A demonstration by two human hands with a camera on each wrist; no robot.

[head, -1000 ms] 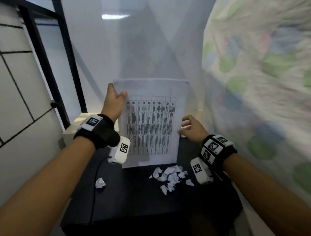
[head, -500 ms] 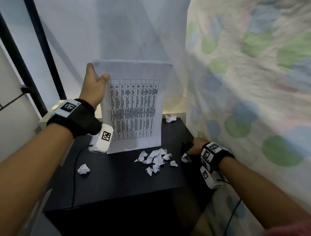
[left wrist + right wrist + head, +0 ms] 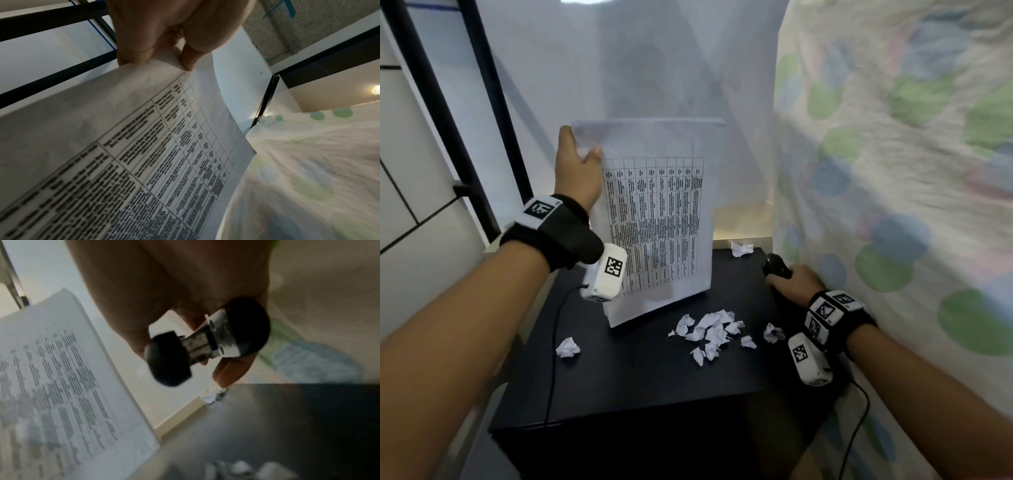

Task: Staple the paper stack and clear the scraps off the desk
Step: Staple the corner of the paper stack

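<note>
My left hand (image 3: 578, 164) pinches the top left corner of the paper stack (image 3: 657, 219), a white stack printed with a table, which stands upright with its bottom edge on the black desk (image 3: 640, 373). In the left wrist view my fingers (image 3: 133, 52) and thumb clamp that corner of the paper stack (image 3: 123, 146). My right hand (image 3: 794, 284) grips a black stapler (image 3: 775, 265) at the desk's right edge. Up close the stapler (image 3: 207, 344) shows its metal mouth, held just above the desk (image 3: 287, 426). Crumpled paper scraps (image 3: 710, 330) lie in front of the stack.
Single scraps lie at the front left (image 3: 567, 347), the back right corner (image 3: 742, 248) and near my right wrist (image 3: 773, 333). A spotted cloth (image 3: 893, 171) hangs close on the right. A black frame (image 3: 482, 113) stands left, a white sheet (image 3: 654, 61) behind.
My right hand left the paper's right edge, dropped to the desk's right edge and took hold of the stapler. My left hand kept holding the stack upright.
</note>
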